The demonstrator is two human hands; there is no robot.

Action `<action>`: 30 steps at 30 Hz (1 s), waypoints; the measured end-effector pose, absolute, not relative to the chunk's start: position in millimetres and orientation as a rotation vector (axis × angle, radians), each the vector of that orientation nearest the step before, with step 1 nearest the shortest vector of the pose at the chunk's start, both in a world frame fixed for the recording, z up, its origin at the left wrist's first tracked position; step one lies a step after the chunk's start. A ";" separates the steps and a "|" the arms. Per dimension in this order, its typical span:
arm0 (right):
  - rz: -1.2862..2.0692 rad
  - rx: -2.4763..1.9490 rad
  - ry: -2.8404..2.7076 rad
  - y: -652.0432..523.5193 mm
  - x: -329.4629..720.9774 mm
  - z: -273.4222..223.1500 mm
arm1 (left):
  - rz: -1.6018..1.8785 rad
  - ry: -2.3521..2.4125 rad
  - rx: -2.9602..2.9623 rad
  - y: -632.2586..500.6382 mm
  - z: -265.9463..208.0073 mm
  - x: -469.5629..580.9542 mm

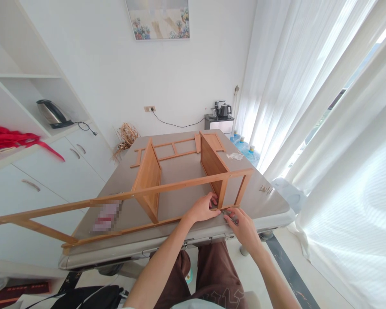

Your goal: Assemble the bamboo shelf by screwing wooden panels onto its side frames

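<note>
**On the near side of the worktop [182,168], a wooden frame [180,184] stands on its edge**

From where I stand, the frame's long axis runs left to right, slanting a little, roughly along the near edge. Its lower rail [170,222] rests low by that edge and its upper rail [193,182] is raised above it. The left board [148,180] and the right board [214,165] stand upright behind, pointing away toward the wall [180,86]; I'd guess they help prop the frame.

The left hand [201,210] is at the foot of the right board, thumb on the near side of the lower rail and fingers curled into the corner beyond, probably to steady the joint. The right hand [243,224] comes in from the other side, its fingers pinching a small grey piece [234,219] against that joint; it is too hidden to name. Having this corner near the edge likely keeps it within easy reach.

A second frame [174,149] lies flat beyond, its length also running crosswise. Small loose fittings [265,189] sit off to the right, perhaps to be handy, and a blurred sheet [106,216] lies by the left end.
</note>
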State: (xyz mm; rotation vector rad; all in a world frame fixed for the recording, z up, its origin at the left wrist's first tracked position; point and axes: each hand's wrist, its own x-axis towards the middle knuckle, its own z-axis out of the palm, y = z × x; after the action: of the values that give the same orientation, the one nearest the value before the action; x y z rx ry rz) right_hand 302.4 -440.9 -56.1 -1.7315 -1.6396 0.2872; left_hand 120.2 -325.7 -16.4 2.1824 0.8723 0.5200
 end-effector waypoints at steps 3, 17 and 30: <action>0.304 -1.738 -1.633 -447.7 308.3 -52.9 | 0.517 0.899 2.202 -329.0 -12.7 119.6; 0.439 -1.631 -1.515 -470.0 312.6 -5.3 | 0.555 1.221 2.410 -354.5 -15.5 131.3; 0.292 -1.637 -1.667 -443.3 307.9 -44.0 | 0.520 1.072 2.582 -355.4 -19.8 120.8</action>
State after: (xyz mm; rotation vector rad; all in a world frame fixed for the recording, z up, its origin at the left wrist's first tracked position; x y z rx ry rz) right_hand 307.9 -443.3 -44.0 -1.6367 -1.6673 0.2922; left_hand 120.8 -355.4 -19.8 2.5816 1.0722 0.5201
